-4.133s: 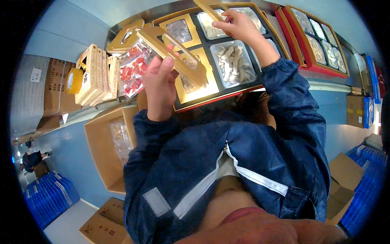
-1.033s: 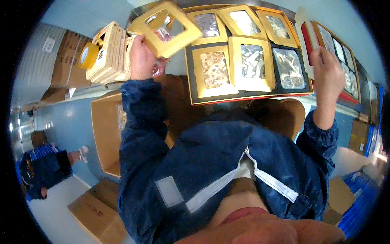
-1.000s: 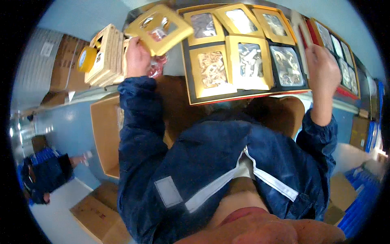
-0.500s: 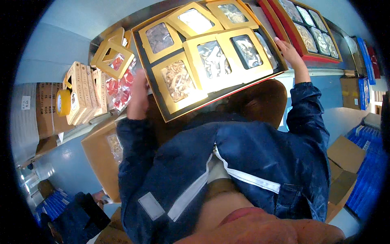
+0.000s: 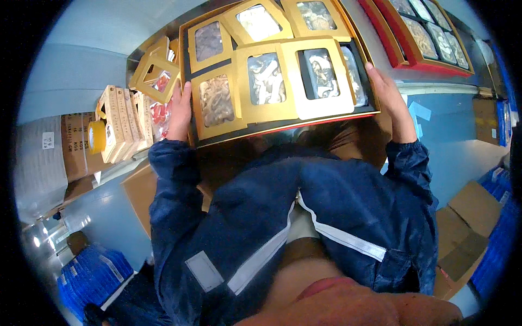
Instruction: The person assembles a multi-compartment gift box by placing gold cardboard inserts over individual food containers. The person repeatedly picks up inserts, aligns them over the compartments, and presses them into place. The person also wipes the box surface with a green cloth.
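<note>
Between my two hands is a large shallow gift box (image 5: 283, 124) with a black inside and a gold-and-red rim. My left hand (image 5: 181, 111) grips its left wall, and my right hand (image 5: 392, 102) holds the right wall near the front corner. Several gold window cartons lie inside, some overlapping. A front middle carton (image 5: 266, 79) shows pale dried slices that look like mushrooms. To its right, another carton (image 5: 324, 76) sits askew over a clear bag. The front left carton (image 5: 216, 100) has brownish dried pieces behind its window.
At the right, a red-edged gift box (image 5: 435, 38) holds several clear packs. Wooden-looking boxes (image 5: 117, 125), yellow tape (image 5: 97, 137), loose gold cartons (image 5: 155, 79) and red packets (image 5: 160, 117) are on the left. An open cardboard carton (image 5: 462, 233) stands at lower right.
The gift box has turned from its slant to lie more level across my front. My left hand has come onto its left wall, and the right hand has shifted down slightly.
</note>
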Tool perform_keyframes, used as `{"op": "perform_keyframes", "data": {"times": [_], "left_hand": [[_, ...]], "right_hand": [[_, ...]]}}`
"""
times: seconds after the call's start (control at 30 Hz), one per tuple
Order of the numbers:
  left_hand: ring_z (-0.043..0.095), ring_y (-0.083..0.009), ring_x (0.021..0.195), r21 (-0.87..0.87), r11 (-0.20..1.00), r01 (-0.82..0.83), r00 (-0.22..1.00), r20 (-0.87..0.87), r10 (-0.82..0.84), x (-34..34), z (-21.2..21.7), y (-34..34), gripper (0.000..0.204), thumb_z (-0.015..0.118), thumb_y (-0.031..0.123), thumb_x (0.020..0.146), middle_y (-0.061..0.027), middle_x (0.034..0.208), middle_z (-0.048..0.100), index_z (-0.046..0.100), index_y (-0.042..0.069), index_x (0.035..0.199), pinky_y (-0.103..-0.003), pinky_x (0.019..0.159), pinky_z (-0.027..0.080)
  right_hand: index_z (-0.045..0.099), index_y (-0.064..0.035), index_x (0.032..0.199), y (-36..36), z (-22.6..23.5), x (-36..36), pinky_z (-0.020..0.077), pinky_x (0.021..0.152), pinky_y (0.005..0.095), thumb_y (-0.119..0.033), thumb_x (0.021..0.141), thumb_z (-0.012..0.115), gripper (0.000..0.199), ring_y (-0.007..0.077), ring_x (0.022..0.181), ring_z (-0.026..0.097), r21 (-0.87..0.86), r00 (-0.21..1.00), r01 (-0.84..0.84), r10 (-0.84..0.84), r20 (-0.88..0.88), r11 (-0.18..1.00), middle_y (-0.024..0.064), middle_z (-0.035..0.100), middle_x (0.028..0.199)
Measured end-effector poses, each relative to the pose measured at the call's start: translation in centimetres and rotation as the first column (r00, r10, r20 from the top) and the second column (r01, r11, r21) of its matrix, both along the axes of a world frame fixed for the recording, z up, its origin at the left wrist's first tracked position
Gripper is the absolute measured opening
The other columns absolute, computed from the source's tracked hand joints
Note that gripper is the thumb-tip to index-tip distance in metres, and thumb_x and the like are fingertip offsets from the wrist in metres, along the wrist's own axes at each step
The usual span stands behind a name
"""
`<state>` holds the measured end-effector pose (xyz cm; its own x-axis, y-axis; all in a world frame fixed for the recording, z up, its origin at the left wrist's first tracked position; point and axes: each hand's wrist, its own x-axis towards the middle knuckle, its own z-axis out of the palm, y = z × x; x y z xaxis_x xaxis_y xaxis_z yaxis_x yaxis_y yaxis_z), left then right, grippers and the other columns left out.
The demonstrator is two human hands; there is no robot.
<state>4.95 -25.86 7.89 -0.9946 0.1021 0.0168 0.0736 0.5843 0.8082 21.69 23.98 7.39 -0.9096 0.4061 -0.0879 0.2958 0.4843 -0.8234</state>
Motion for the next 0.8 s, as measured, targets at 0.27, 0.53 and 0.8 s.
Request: {"op": "perform_keyframes", "data": {"times": [0.27, 0.53, 0.8], "left_hand": [[0.067, -0.0385, 0.108, -0.497, 0.836, 0.233, 0.956, -0.040, -0.291, 2.8, 5.5, 12.4, 0.058, 0.065, 0.034, 0.095, -0.0264, 0.115, 0.068, 0.049, 0.001, 0.139, -0.048, 0.091, 0.052], [0.064, -0.0430, 0.109, -0.536, 0.827, 0.171, 0.943, -0.153, -0.295, 1.7, 2.6, 13.6, 0.058, 0.069, 0.030, 0.088, -0.0284, 0.116, 0.066, 0.051, 0.001, 0.134, -0.052, 0.093, 0.051], [0.064, -0.0420, 0.111, -0.375, 0.920, 0.115, 0.957, -0.205, -0.203, 2.2, 4.4, 11.8, 0.054, 0.066, 0.019, 0.088, -0.0250, 0.119, 0.066, 0.051, 0.003, 0.137, -0.047, 0.094, 0.051]], "right_hand": [[0.057, -0.0046, 0.131, -12.6, 6.4, -4.1, 0.0573, 0.064, 0.0398, -0.056, 0.091, 0.066, 0.065, 0.0295, 0.071, 0.071, 0.786, 0.933, -0.263, 0.356, 0.059, 0.560, 0.0132, 0.071, 0.082], [0.051, -0.0029, 0.130, -14.9, 4.6, -5.2, 0.0577, 0.068, 0.0474, -0.038, 0.086, 0.069, 0.059, 0.0382, 0.079, 0.072, 0.623, 0.943, -0.318, 0.307, 0.129, 0.715, 0.0198, 0.073, 0.085], [0.051, 0.0003, 0.114, -16.9, 4.8, -5.6, 0.0582, 0.066, 0.0478, -0.036, 0.084, 0.071, 0.051, 0.0376, 0.076, 0.072, 0.599, 0.951, -0.295, 0.291, 0.107, 0.744, 0.0202, 0.072, 0.082]]}}
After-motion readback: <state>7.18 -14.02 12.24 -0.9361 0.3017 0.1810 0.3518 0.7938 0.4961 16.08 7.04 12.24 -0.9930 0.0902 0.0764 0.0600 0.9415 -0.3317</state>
